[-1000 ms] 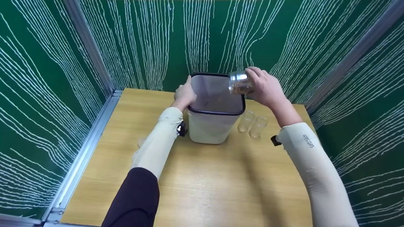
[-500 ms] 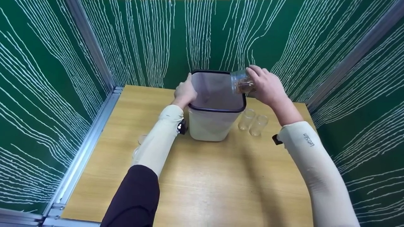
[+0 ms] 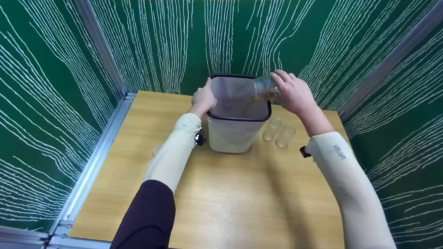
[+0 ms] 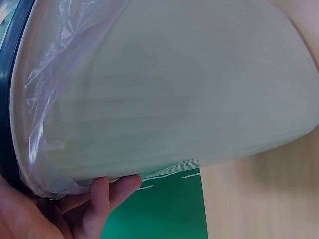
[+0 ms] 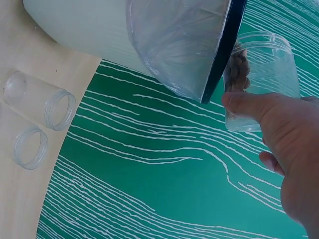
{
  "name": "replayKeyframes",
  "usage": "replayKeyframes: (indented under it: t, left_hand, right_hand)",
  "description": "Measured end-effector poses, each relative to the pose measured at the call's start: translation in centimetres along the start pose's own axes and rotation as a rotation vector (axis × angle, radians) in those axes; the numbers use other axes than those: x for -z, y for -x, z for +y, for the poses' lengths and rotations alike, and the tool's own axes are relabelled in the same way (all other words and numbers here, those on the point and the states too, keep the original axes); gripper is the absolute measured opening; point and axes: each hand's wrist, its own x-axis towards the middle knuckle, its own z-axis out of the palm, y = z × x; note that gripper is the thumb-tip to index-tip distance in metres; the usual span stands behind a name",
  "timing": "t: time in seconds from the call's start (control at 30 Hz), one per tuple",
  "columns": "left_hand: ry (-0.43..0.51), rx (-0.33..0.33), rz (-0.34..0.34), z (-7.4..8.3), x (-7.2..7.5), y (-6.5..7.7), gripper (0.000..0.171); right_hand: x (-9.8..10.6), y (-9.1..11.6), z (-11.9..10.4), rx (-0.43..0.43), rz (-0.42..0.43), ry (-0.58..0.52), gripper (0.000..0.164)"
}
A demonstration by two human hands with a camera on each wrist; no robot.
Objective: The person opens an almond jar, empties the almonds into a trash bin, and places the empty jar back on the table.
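Observation:
A whitish trash bin (image 3: 228,138) with a black rim stands upright at the table's far side, lined with a clear plastic bag (image 5: 172,42). My left hand (image 3: 203,99) grips its rim at the left; in the left wrist view several fingers (image 4: 99,196) curl against the outer wall. My right hand (image 3: 294,91) holds a clear jar (image 3: 263,82), tilted sideways with its mouth over the bin's right rim. Brown pieces (image 5: 239,69) lie along the jar's lower side, and some appear to be dropping into the bin. The right wrist view shows the thumb on the jar's side.
Two clear jars (image 3: 272,129) (image 3: 285,135) stand close together right of the bin. Another clear object (image 3: 156,150) is mostly hidden behind the left sleeve. Green walls with white lines enclose the wooden table (image 3: 221,200) at the back and sides.
The right hand has tipped the jar further toward the bin, and the brown pieces have slid to its mouth. The left hand keeps its hold on the rim.

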Motion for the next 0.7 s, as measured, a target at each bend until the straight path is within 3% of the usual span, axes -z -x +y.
replayKeyframes:
  t: [0.23,0.7]
  left_hand:
    - [0.009,-0.004,-0.001,0.31,0.12,0.1,0.088]
    - [0.008,0.006,-0.015,0.24,-0.2,-0.24,0.087]
  right_hand:
    - [0.36,-0.04,0.02,-0.007,-0.004,-0.002,0.089]
    - [0.18,0.03,-0.05,0.025,-0.002,0.04,0.084]
